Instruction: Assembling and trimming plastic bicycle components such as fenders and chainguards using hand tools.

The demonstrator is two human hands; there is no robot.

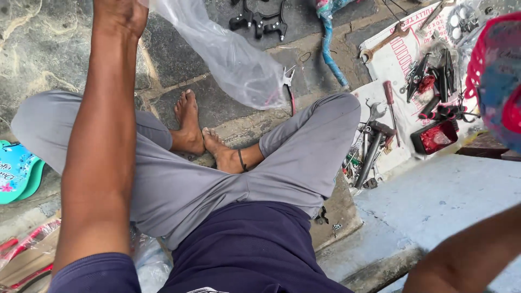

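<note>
Stone paving at twelve o'clock lies under the clear plastic bag that the left hand seemingly pinches at its cropped top edge, so it could slip onto the pliers below

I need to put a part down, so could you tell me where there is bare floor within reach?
Bare stone lies beyond the left knee, left of the plastic bag. The pale slab below the red tail light is bare. The white sheet with wrench, screwdriver and hammer is crowded.

head camera, steeply down, close
</note>
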